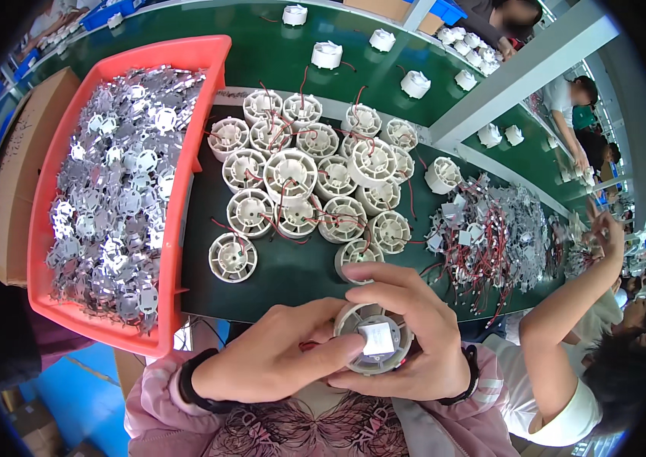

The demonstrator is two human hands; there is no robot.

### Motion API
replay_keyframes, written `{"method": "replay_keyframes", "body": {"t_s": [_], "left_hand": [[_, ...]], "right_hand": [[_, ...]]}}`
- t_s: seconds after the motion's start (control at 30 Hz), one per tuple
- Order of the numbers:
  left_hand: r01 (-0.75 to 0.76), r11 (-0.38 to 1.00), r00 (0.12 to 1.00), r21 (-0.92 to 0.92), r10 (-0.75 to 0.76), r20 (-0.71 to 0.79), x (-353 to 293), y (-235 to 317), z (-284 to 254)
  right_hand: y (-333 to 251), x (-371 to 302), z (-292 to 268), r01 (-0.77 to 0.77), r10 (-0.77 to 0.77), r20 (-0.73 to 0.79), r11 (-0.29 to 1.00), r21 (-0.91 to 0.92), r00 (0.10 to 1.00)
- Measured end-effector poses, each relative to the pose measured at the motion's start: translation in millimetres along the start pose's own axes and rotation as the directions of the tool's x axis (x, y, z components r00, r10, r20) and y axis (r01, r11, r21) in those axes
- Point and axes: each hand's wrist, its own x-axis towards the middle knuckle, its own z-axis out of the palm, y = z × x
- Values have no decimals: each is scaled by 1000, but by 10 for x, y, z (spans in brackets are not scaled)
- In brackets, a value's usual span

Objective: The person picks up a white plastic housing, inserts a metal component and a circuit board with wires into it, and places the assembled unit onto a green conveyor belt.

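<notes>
Close in front of my body, my right hand (418,331) is wrapped round the side of a round white plastic housing (338,326), whose open face is turned up. Inside it sits a silver metal plate with a white square pad (377,340) on top. My left hand (273,350) is closed against the housing's left side, its thumb pressed onto the edge of the pad. A bit of red wire shows between the left thumb and fingers. The undersides of the housing and several fingertips are hidden.
Beyond my hands, several similar white housings (290,177) with red wires stand grouped, some stacked. On the left is a red bin (173,266) of silver metal plates (121,175). Wired plates (475,236) lie heaped right, near a co-worker's raised arm (567,305). A green conveyor (262,57) carries more housings behind.
</notes>
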Motion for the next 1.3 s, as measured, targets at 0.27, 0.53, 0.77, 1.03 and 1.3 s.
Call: {"method": "replay_keyframes", "body": {"t_s": [0.27,0.53,0.77,1.03,1.3], "left_hand": [[175,869,983,-464,-125,137,26,24,-49],[252,749,966,-612,-227,120,3,-22,4],[215,759,976,-615,-155,150,-7,-32,7],[83,849,996,-523,-94,5,22,-103,3],[-195,980,939,35,197,-281,29,-7,74]], "right_hand": [[39,114,-94,-548,436,387,345,762,812],[164,119,60,-495,382,370,311,812,847],[184,117,16,-514,334,445,156,843,831],[179,91,-24,-285,185,226,765,578,956],[94,107,-67,90,-82,62,986,-138,995]]}}
